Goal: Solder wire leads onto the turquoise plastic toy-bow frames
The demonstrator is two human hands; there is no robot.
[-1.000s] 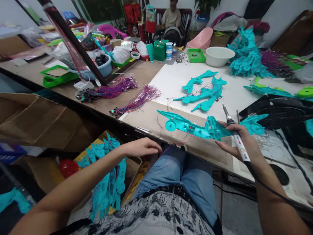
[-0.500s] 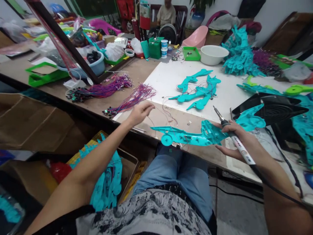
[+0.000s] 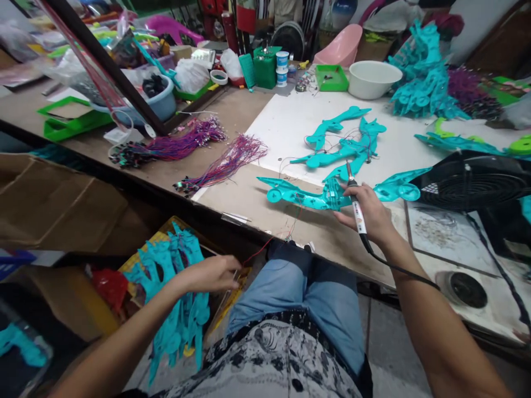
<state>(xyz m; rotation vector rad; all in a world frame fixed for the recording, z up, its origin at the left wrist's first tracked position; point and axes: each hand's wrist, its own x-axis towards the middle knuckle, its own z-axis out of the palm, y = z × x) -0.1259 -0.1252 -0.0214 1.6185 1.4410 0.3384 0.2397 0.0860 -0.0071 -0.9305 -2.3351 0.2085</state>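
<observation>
A white-handled soldering iron [image 3: 357,209] is gripped in the curled fingers of the right hand [image 3: 365,213], its tip pointed away across the desk [image 3: 265,215], while a long turquoise plastic part [image 3: 309,198] is pinned by the same fingers. The part is stretched to the left of those fingers, its long axis laid across the view; a turquoise piece [image 3: 398,190] also emerges on the other side, any join hidden by the hand. The right hand is placed nearer; from the left hand [image 3: 219,272], lowered beyond the desk's front edge, the part is found up and to the right. The left fingers are half curled near the end of a red wire [image 3: 259,251], trailed toward the part; whether it is pinched cannot be told. Below the left hand, a yellow crate [image 3: 162,232] is heaped with turquoise pieces. On the desk, two wire bundles [image 3: 228,163] are laid out left of more turquoise pieces [image 3: 344,152]. Farther back, small items are held in a green tray [image 3: 332,85] beside a white basin [image 3: 375,85], and black items [image 3: 152,85] are seen in a blue basin [image 3: 161,105].
</observation>
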